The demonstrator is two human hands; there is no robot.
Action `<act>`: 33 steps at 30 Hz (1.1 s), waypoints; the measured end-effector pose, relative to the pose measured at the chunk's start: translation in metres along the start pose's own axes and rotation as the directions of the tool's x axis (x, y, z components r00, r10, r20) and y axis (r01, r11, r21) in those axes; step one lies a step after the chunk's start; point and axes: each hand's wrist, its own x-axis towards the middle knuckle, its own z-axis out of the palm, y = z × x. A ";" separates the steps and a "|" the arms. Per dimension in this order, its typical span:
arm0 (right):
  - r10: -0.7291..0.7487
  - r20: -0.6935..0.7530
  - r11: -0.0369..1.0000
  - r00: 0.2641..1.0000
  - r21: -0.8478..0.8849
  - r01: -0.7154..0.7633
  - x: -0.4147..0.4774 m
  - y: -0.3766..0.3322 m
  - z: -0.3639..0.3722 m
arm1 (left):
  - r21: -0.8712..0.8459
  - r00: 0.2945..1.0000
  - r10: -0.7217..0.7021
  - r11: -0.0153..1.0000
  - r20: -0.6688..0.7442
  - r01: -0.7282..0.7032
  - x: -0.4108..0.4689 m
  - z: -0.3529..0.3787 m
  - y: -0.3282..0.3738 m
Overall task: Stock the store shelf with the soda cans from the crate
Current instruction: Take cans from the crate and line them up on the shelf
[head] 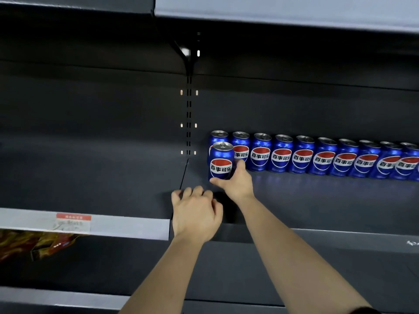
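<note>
Head view, blue soda can (221,160), upright

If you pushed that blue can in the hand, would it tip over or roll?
Probably stiff: the right hand grips the front can without denting it. Smooth shiny sides may be slippery. Upright it should stand like the row behind; on its side it'd likely roll.
</note>
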 end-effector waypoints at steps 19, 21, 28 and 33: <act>-0.068 -0.032 0.976 0.997 -0.209 0.059 0.002 0.008 0.009 | -0.025 0.997 -0.004 1.000 -0.073 0.002 0.000 0.004 0.000; -0.078 -0.031 0.973 0.996 -0.221 0.069 0.003 0.009 0.009 | -0.035 0.996 -0.009 0.999 -0.087 0.006 0.000 0.004 0.000; -0.082 -0.036 0.971 0.996 -0.228 0.072 0.005 0.010 0.010 | -0.046 0.995 -0.017 0.999 -0.095 0.013 0.001 0.006 0.000; -0.056 -0.021 0.981 0.998 -0.185 0.051 0.005 0.009 0.008 | -0.029 0.996 -0.013 1.000 -0.089 0.010 0.002 0.006 0.000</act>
